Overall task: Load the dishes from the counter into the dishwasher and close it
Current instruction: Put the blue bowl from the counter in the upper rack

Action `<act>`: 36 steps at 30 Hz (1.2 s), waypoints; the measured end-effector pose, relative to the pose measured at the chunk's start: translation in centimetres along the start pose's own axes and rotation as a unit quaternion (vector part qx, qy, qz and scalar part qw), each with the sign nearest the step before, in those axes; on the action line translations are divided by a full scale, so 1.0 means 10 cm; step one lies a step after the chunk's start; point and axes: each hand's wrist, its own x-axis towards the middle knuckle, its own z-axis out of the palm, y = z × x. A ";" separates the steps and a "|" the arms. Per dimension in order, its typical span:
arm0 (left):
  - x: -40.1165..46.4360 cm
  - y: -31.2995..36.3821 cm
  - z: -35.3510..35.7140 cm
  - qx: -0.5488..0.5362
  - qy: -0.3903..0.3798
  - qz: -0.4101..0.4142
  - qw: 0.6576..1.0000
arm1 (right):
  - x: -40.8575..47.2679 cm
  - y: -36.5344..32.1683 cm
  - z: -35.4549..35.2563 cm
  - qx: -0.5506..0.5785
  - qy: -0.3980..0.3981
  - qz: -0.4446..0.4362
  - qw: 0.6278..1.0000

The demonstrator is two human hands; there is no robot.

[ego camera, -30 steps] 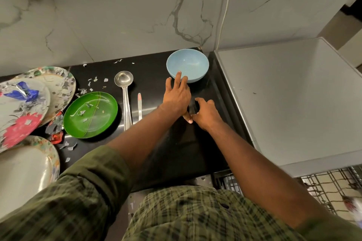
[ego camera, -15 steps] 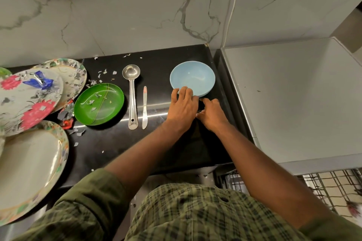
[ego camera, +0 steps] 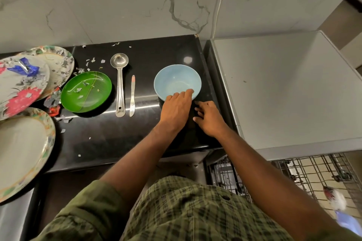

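A light blue bowl (ego camera: 177, 80) stands on the black counter (ego camera: 109, 137) near its right end. My left hand (ego camera: 176, 108) lies with its fingers straight over the bowl's near rim. Just to the right, my right hand (ego camera: 209, 118) rests on the counter with its fingers loosely bent and nothing visible in it. Left of the bowl lie a table knife (ego camera: 132, 98), a steel ladle (ego camera: 119, 86) and a green plate (ego camera: 86, 92). The dishwasher's wire rack (ego camera: 313, 170) shows pulled out at the lower right.
Floral plates (ego camera: 21, 84) overlap at the far left, with a large pale plate (ego camera: 19, 152) in front of them. Foil and paper scraps (ego camera: 52, 101) litter the counter around the green plate. The grey dishwasher top (ego camera: 284, 94) adjoins the counter on the right.
My left hand has slid forward until its fingers lie on the bowl's near rim. My right hand has stayed beside it on the counter. The view has shifted, showing more of the left plates.
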 end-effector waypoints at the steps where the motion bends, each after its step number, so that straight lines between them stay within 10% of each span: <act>1: 0.00 0.01 -0.01 -0.001 0.003 0.008 1.000 | 0.00 0.01 0.00 0.001 0.002 0.000 1.000; 7: -0.08 0.11 -0.19 -0.102 0.093 -0.038 0.990 | -0.04 0.05 -0.02 0.045 0.001 0.004 0.999; 13: -0.20 0.23 -0.50 -0.397 0.143 -0.142 0.895 | -0.10 0.07 -0.05 0.131 0.030 0.050 0.990; 17: -0.30 0.30 -0.62 -0.582 0.113 -0.169 0.787 | -0.22 0.07 -0.13 0.464 0.050 0.153 0.871; 22: -0.36 0.42 -0.63 -0.682 0.056 -0.148 0.714 | -0.42 0.13 -0.29 0.601 0.016 0.126 0.789; 36: -0.29 0.90 -0.34 -0.552 0.001 -0.047 0.833 | -0.85 0.56 -0.58 0.592 0.143 0.146 0.779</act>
